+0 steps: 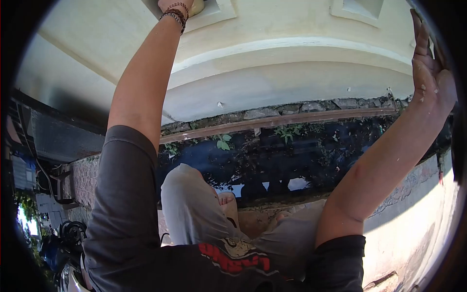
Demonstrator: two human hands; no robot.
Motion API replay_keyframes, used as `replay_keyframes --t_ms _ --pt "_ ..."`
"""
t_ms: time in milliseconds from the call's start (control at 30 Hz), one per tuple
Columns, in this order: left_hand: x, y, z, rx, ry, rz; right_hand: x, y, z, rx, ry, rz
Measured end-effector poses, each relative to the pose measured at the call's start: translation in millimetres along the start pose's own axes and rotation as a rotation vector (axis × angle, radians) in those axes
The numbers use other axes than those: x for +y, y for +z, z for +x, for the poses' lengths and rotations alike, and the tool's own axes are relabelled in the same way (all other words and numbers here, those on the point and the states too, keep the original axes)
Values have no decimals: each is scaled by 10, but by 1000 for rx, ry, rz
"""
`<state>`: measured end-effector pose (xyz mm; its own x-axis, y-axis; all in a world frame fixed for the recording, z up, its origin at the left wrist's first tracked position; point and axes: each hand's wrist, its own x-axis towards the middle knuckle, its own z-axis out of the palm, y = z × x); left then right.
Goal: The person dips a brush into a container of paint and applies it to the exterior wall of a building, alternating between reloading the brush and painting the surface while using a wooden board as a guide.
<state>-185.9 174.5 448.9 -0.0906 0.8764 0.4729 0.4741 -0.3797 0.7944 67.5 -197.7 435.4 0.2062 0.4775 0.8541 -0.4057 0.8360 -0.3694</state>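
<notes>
My left hand [173, 4] reaches up to the cream wall [292, 24] at the top edge, with braided bracelets [177, 15] round the wrist. Its fingers are mostly cut off by the frame. A rounded, pale yellow sponge-like thing [197, 7] shows in its grip, at a recessed, framed panel [216, 14] of the wall. My right hand [430, 65] is raised at the far right, fingers stretched upward and palm by the wall's edge. No object shows in it, and whitish specks stick to its wrist.
Below the wall runs a stone ledge [311, 108] with a brown pipe-like strip [292, 118]. Dark water [253, 163] with small plants [224, 142] lies between the wall and my bent knees [182, 194]. A motorcycle [70, 238] stands at the lower left.
</notes>
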Motion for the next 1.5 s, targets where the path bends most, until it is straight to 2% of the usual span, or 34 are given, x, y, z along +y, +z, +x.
replay_keyframes --t_ms 67,167,200,233,267,333,367,400,467,533,600,633,700,733,800,833,867,933,1133,1200,1233,1267,1333,1400,1467,1500 --pt "-17 44 43 20 17 39 169 312 -4 165 -63 -113" --pt "-30 4 12 60 -7 53 73 128 -24 396 -147 -255" --pt "-44 -10 -44 109 92 -39 26 -31 -6 471 -173 -297" --pt "-57 -28 -104 158 192 -131 191 189 49 546 -198 -340" --pt "-83 -65 -162 169 195 -123 351 436 86 619 -225 -381" --pt "-136 -236 -363 140 355 -479 543 651 166 766 -278 -454" --pt "-170 -341 -490 83 418 -491 592 667 192 837 -299 -485" --pt "-218 -469 -639 29 479 -498 579 509 189 828 -289 -457" --pt "-349 -743 -935 -127 424 -266 550 38 179 481 13 -395" --pt "-543 -848 -1164 -138 491 -211 806 321 212 431 35 -326" --pt "-678 -940 -1401 -177 509 -252 1019 582 231 413 165 -297" --pt "-743 -979 -1489 -196 481 -271 1098 586 231 393 154 -289" --pt "-779 -1064 -1650 -224 417 -280 1211 591 244 294 225 -471" --pt "-801 -1112 -1678 -211 417 -282 1222 752 270 282 224 -469" --pt "-856 -1164 -1726 -230 397 -250 1252 1155 259 183 378 -422" --pt "-834 -1205 -1772 -225 388 -237 1297 1339 266 282 378 -482" --pt "-858 -1218 -1804 -229 394 -248 1310 1391 272 284 371 -494" --pt "-934 -1191 -1848 -205 405 -274 1336 1461 274 221 510 -573" --pt "-1133 -1091 -1976 -121 356 -405 1658 1806 290 228 578 -819" --pt "-1270 -1085 -1979 -127 439 -388 1767 1921 250 214 607 -910" --pt "-1312 -1124 -1967 -112 498 -339 1810 2006 226 181 630 -929" --pt "-1373 -1140 -1966 -108 478 -340 1891 2067 176 170 649 -932" --pt "-1469 -1157 -1984 -23 540 -222 2056 2157 66 37 588 -1063" --pt "-1524 -1165 -2004 -26 533 -243 2190 2186 5 -28 626 -1110" --pt "-1565 -1137 -1979 47 594 -295 2339 2155 -78 -145 508 -1176" --pt "-1588 -1148 -1957 48 637 -283 2370 2191 -84 -131 557 -1163"
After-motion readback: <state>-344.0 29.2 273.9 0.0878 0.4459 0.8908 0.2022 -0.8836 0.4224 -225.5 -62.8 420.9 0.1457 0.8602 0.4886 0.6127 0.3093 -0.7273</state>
